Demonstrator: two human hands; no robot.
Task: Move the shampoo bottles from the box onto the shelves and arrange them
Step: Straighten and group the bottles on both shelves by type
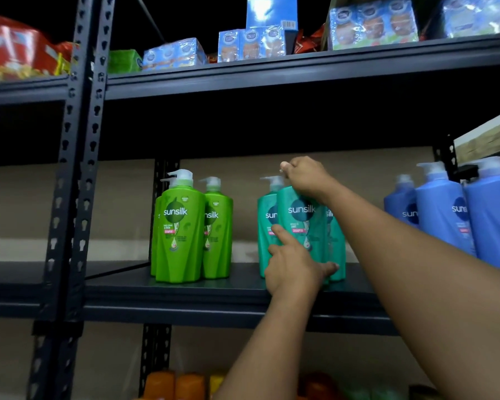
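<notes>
Nearest: two bare forearms reaching up and in from the lower right. Left hand (293,265) low against the front teal bottle (300,226), forefinger laid on the label, thumb hooked round the base at the right, remaining fingers (276,251) curled loosely at the bottle's left flank; bracing rather than clamping. Right hand (308,176) higher, draped over the same bottle's shoulder and pump, fingers closed round the pump head as far as can be made out, the far side hidden.

Bottle standing upright on the dark middle shelf (185,293), near the front edge, touching two more teal bottles (264,226) just behind and beside. Probably a final nudge into line, label facing out.

Likely handling: full pump bottle, fairly heavy, stiff plastic, glossy and apt to slip; pump neck a weak lifting point, so better held at the waist with a steadying touch on top.

Further left, well apart, green bottles (179,226) in a tight cluster. Right, blue bottles (442,215). Above, blue cartons (251,43) on the top shelf. Box not in view.
</notes>
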